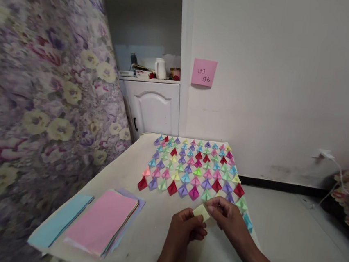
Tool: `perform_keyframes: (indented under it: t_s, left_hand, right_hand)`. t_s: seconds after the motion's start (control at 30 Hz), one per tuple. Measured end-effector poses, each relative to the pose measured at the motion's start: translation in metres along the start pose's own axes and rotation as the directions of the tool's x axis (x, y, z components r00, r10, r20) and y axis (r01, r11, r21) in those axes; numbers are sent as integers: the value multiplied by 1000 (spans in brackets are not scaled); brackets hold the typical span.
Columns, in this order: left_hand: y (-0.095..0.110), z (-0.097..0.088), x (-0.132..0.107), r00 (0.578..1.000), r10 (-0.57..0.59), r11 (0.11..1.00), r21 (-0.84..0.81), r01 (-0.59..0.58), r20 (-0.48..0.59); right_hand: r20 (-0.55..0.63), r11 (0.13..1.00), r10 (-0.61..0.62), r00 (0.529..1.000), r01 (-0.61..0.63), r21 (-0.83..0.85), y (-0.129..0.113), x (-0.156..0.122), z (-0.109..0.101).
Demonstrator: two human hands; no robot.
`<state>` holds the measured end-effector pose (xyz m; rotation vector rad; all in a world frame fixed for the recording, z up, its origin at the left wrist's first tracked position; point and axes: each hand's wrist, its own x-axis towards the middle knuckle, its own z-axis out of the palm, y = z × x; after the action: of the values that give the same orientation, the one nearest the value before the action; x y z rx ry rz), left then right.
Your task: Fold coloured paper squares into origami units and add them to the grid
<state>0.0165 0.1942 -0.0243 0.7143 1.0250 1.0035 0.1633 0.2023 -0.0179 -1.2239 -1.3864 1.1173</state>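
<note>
One small pale-yellow paper piece [200, 212], partly hidden, held over the near part of the cream-topped desk [158, 232]: fingers of the left hand [187, 227] pinching its eight o'clock side, fingers of the right hand [224, 212] closed on its two o'clock side. Step in hand, by judgement: folding; the next move seems to call for edges kept matched and a crease pressed firm. Surroundings: rows of multicoloured folded-paper points [197, 171], eleven to one o'clock; pink-topped stack of rectangular paper sheets [104, 219], nine o'clock; light-blue rectangular paper sheets [61, 219], farther out likewise.
</note>
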Motion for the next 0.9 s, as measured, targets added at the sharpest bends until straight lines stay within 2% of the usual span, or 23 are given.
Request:
perform_keyframes:
  t_s: [0.23, 0.4, 0.6, 0.8, 0.9]
  left_hand:
    - [-7, 3, 2, 1000, -6, 1000, 21, 7, -14]
    - [-11, 2, 5, 1000, -13, 999, 50, 12, 19]
    - [-16, 1, 7, 1000, -22, 998, 62, 21, 8]
    - [-16, -1, 5, 999, -21, 998, 52, 19, 31]
    - [-13, -1, 3, 999, -34, 999, 44, 32, 35]
  right_hand:
    - [6, 1000, 20, 1000, -20, -1, 13, -1, -1]
    - [21, 999, 42, 999, -43, 19, 14, -1, -1]
    - [10, 996, 71, 997, -71, -53, 13, -1, 1]
    - [-30, 987, -4, 1000, -1, -159, 4, -6, 4]
    - [-13, 973, -70, 997, 65, -222, 0, -9, 4]
